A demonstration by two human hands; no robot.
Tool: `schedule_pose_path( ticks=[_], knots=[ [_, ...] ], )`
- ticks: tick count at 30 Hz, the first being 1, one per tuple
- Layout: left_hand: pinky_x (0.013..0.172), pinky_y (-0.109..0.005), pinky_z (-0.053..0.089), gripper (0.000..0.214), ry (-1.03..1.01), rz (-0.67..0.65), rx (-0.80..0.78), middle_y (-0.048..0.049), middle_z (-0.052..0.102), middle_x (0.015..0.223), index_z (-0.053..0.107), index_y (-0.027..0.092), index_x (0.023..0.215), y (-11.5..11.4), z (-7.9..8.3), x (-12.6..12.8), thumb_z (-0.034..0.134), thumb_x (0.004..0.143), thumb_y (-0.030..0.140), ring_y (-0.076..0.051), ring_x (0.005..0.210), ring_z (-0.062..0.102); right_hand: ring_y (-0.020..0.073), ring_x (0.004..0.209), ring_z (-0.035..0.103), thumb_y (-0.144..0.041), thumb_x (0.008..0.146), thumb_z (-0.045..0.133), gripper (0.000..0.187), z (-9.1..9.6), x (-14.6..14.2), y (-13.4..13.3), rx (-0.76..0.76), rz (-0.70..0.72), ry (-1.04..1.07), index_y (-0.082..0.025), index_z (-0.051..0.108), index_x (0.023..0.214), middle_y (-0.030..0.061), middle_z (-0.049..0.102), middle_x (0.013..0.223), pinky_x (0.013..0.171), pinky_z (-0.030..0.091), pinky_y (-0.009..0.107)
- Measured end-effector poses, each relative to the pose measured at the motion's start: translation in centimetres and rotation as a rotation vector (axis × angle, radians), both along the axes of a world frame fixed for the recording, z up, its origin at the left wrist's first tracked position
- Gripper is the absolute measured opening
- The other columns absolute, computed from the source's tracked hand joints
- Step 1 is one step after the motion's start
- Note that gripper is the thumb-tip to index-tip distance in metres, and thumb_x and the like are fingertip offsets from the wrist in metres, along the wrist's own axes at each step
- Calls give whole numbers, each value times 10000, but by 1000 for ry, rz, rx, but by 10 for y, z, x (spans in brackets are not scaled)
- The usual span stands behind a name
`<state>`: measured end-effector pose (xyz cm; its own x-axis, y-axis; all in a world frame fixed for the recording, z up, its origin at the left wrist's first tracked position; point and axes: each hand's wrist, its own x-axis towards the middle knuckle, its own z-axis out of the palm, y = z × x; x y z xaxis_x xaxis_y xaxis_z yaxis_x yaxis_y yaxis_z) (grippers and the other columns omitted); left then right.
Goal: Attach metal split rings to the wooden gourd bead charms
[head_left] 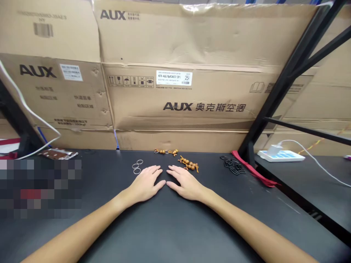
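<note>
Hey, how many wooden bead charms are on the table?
2: one wooden bead charm at the back edge of the black table, and a second charm just beyond the right hand.

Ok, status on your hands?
Left hand flat on black tabletop, empty, beside metal rings. Right hand flat, empty, by wooden bead cords.

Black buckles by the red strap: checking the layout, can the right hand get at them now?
Probably yes: the right hand lies flat on the tabletop, and nothing lies between it and the black buckles.
</note>
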<state>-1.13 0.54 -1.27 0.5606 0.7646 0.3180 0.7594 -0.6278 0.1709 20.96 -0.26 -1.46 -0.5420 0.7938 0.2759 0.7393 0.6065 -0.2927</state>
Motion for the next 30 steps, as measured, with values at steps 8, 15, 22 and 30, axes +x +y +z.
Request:
schedule_pose_path(
  ticks=[8,15,22,30],
  knots=[
    [1070,-472,350,478,-12,-17,16,-132,493,1388,546,151,1280,1,-1,-1,425,932,455,-290,1289,439,272,1375,316,-483,937,409,538,0,0,-1,-14,10,3,-168,463,1370,126,378,1467,1138,259,486],
    [1047,-448,366,455,40,-2,78,-133,513,1367,551,152,1268,-3,0,1,401,943,432,-283,1270,457,269,1370,326,-465,945,405,514,-1,0,1,8,12,4,-168,476,1358,130,391,1458,1130,272,494],
    [942,-612,350,371,158,190,159,-179,574,1270,590,156,1187,-20,5,13,418,938,371,-376,1182,491,277,1366,332,-461,940,419,511,-1,0,0,0,6,-3,-168,482,1353,130,397,1455,1129,270,498],
    [991,-445,406,349,113,-48,178,-144,585,1265,581,145,1175,-16,7,9,392,959,343,-285,1183,518,273,1367,332,-457,942,418,507,-3,1,2,19,19,13,-176,471,1361,131,400,1453,1125,279,496]
  ],
)
